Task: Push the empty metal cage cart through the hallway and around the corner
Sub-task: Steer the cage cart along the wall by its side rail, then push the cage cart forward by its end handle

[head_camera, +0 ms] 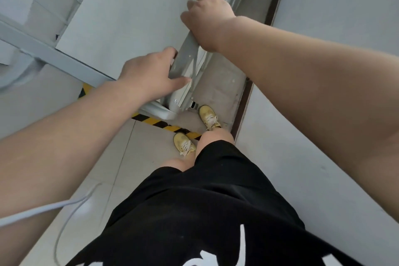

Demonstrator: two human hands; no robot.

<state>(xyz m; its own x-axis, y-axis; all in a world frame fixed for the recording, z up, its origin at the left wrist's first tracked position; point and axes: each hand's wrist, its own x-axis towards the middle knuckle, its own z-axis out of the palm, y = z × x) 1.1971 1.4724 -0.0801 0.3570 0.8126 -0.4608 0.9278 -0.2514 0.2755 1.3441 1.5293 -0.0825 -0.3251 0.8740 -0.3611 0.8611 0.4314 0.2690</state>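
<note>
Your black shorts (194,211) fill the lower frame. Your left hand (149,75) and right hand (207,19) both curl around the grey cage cart (185,60) rail at centre, above yellow-black floor tape (164,124) and your yellow shoes (208,115).

Metal cage cart (187,58): 1, grey frame, only partly in view.
Hands: 2, both on cart's top rail — left hand (149,75) near, right hand (207,17) far.
Bare forearms: 2.
Shoes: 2, pale yellow — left shoe (183,142), right shoe (208,115).
Bare knees visible: 2.
Black garment with white print (205,211): 1.
Hazard stripe, yellow-black, on floor (164,125): 1 line, partly hidden by cart.
White cable (43,208): 1, near left.
Dark baseboard strip (244,106) along right wall: 1.
</note>
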